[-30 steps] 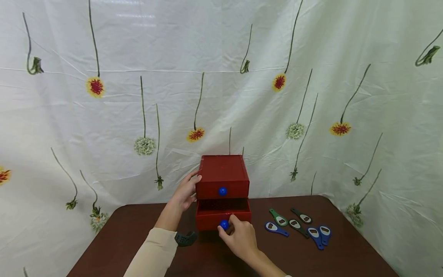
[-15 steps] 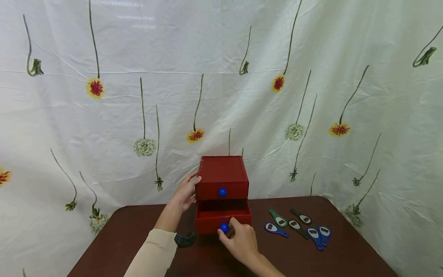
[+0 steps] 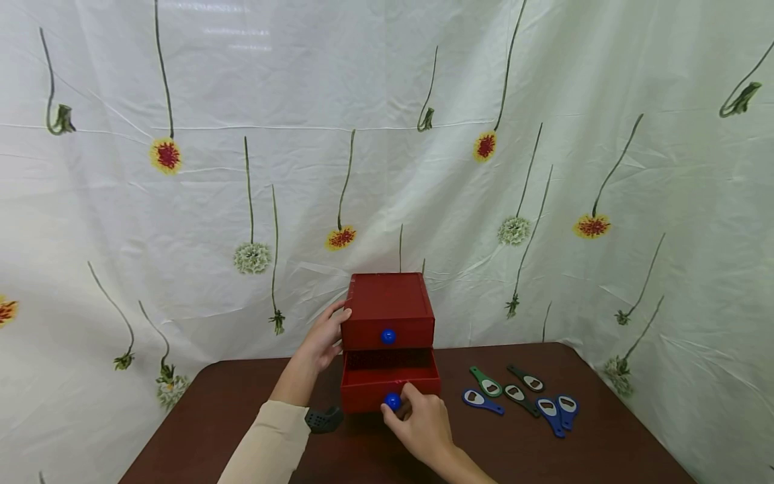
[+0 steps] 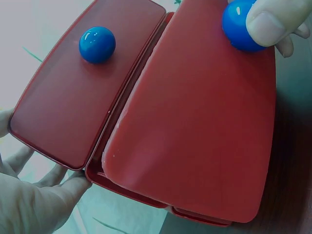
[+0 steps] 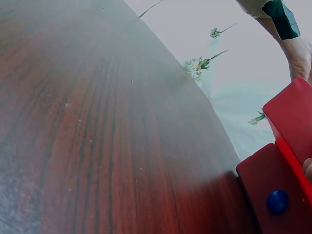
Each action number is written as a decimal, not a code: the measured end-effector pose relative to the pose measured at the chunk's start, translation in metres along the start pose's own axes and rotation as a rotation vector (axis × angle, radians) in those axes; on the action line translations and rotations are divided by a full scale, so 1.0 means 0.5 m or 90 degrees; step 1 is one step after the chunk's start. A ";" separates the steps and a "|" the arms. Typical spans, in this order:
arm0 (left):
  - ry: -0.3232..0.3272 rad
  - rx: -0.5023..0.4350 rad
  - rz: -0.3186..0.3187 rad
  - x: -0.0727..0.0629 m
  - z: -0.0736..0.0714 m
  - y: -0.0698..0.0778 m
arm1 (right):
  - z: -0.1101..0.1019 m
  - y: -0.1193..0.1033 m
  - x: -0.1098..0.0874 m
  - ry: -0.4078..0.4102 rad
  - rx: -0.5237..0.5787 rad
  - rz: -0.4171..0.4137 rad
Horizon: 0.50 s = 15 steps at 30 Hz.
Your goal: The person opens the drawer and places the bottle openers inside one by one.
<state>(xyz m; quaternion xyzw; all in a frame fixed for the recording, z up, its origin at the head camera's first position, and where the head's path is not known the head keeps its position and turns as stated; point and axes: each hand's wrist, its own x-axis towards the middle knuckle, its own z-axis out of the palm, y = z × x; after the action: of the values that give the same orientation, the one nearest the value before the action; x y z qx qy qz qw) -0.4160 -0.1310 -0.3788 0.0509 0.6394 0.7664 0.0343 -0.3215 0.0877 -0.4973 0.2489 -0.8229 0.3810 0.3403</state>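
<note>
A red two-drawer box stands on the table with a blue round knob on each drawer. Its upper drawer is closed; the lower drawer is pulled partway out, its inside dark. My right hand pinches the lower drawer knob between thumb and fingers. Along the left side of the box lies my left hand, fingers extended against it, a dark strap at that wrist. In the left wrist view the upper knob is untouched.
Several bottle openers lie flat to the right of the box on the dark brown table: a green one, black ones and blue ones. Close behind hangs a white floral curtain.
The lower drawer has slid a little farther out towards me, with my right hand on its knob. My left hand has stayed at the side of the box.
</note>
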 end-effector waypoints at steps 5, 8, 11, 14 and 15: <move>0.002 0.000 -0.001 0.000 0.001 -0.001 | -0.004 -0.004 -0.006 -0.010 0.005 0.002; 0.003 -0.002 -0.001 0.002 0.000 -0.001 | -0.006 -0.008 -0.009 -0.021 0.012 0.008; 0.002 -0.004 0.001 0.004 -0.001 -0.002 | -0.009 -0.011 -0.014 -0.030 0.014 0.013; 0.001 -0.005 0.001 0.005 -0.001 -0.004 | -0.010 -0.014 -0.019 -0.035 0.010 0.016; 0.002 -0.005 0.001 0.005 -0.001 -0.004 | -0.010 -0.014 -0.021 -0.036 0.008 0.016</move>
<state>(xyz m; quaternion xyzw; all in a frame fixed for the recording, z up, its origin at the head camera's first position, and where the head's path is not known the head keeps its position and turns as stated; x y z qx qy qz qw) -0.4184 -0.1311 -0.3808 0.0502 0.6362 0.7692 0.0329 -0.3081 0.0892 -0.4994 0.2514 -0.8328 0.3833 0.3103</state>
